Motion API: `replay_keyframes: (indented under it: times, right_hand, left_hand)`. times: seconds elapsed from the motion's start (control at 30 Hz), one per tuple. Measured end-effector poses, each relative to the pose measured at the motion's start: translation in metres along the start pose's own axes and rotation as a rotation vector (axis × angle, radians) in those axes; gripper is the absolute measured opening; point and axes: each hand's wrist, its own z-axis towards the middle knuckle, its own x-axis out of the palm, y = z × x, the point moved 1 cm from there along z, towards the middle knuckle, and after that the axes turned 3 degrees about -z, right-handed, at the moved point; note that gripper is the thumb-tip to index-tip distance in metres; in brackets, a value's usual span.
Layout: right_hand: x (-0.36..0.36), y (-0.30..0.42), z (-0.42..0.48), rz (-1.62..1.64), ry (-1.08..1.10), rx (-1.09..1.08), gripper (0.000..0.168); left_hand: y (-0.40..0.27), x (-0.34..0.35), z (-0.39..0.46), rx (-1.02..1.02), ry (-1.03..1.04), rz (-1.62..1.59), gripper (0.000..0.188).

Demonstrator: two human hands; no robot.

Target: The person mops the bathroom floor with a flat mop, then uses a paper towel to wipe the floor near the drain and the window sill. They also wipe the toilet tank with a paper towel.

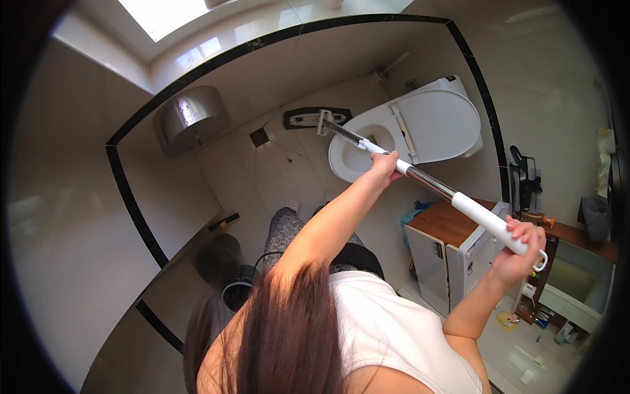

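Note:
A flat mop with a white and metal handle (433,184) runs from upper left to lower right before me. My left hand (386,165) grips the shaft near its middle, over the rim of the toilet bowl. My right hand (521,248) is closed around the white grip near its hanging loop (541,261). The dark mop head (317,118) lies on the tiled floor by the wall, beside the front of the white toilet (433,128), whose lid is raised. Part of the pad is hidden behind the frame of the mop head.
A square floor drain (259,137) lies left of the mop head, with a metallic cylinder (192,120) farther left. A brown-topped cabinet (450,221) stands at right. A dark bin (237,294) and a black-and-yellow brush or scraper (224,222) are at lower left.

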Motion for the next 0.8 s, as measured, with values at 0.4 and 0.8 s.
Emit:
replay_keyframes:
  times: [0.4, 0.8]
  right_hand:
    - [-0.045, 0.045, -0.061, 0.092, -0.101, 0.071, 0.016]
    - [-0.132, 0.039, -0.044, 0.084, 0.235, -0.589, 0.061]
  left_hand:
    - [0.053, -0.07, -0.103, -0.066, -0.066, 0.122, 0.038]
    - [0.059, -0.036, -0.199, 0.239, -0.092, -0.091, 0.019]
